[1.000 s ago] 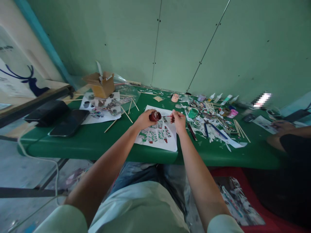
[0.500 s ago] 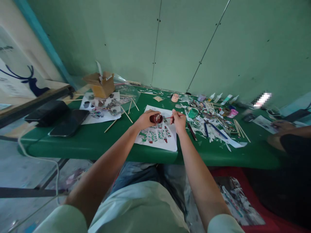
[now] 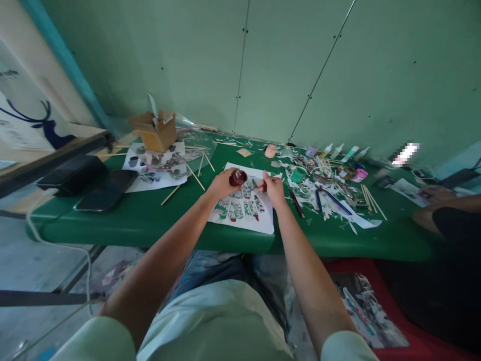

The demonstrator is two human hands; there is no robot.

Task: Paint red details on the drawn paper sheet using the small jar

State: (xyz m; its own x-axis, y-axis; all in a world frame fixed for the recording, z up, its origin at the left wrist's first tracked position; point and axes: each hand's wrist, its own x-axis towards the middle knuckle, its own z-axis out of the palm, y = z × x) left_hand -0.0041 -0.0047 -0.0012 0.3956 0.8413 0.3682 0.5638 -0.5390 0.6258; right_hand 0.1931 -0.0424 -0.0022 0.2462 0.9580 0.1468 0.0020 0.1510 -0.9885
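Note:
My left hand (image 3: 222, 184) is closed round a small jar of dark red paint (image 3: 238, 177), its open mouth facing up and toward me. In the fingers of my right hand (image 3: 273, 187) is a thin paintbrush (image 3: 257, 188), its front end pointing left over the paper, apart from the jar. Beneath both hands lies a white sheet (image 3: 263, 225) bearing several small pieces (image 3: 235, 209) coloured green, red and white. The jar and my left hand hide part of the sheet's upper left.
On the right are paper scraps (image 3: 326, 205), blue-handled pliers (image 3: 340, 201), a green paint pot (image 3: 298, 174) and wooden sticks (image 3: 374, 203). To the left are a cardboard box (image 3: 157, 132) and a phone (image 3: 106, 190). A co-worker's arm (image 3: 451, 210) rests at the far right.
My left hand has shifted slightly left and tipped the jar more upright. The brush has come away from the jar's mouth and dropped slightly toward the sheet.

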